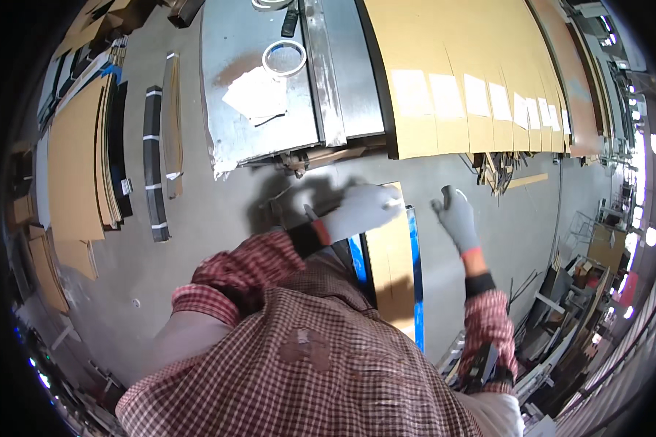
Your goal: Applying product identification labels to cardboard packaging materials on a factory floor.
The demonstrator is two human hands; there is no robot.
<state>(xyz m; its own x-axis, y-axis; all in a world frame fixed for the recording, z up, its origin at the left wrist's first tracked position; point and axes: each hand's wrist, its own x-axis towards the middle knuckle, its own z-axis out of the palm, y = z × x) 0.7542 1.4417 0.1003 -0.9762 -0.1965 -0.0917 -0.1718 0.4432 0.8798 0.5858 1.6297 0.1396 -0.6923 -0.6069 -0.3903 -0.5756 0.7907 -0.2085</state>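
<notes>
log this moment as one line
left hand: at far end of cardboard strip; right hand: apart, right of strip; white sheets: on metal table

A grey metal table bears a fan of white papers, with a brownish stain beside them. A pale ring, like a roll of tape, lies at their upper edge, and a slim black object sits farther up the tabletop. Right of the table spread tan sheets marked by a row of pale rectangles. Left of the table, a dark bundle with white bands lies on the concrete floor; farther left of it stand tan panels.
</notes>
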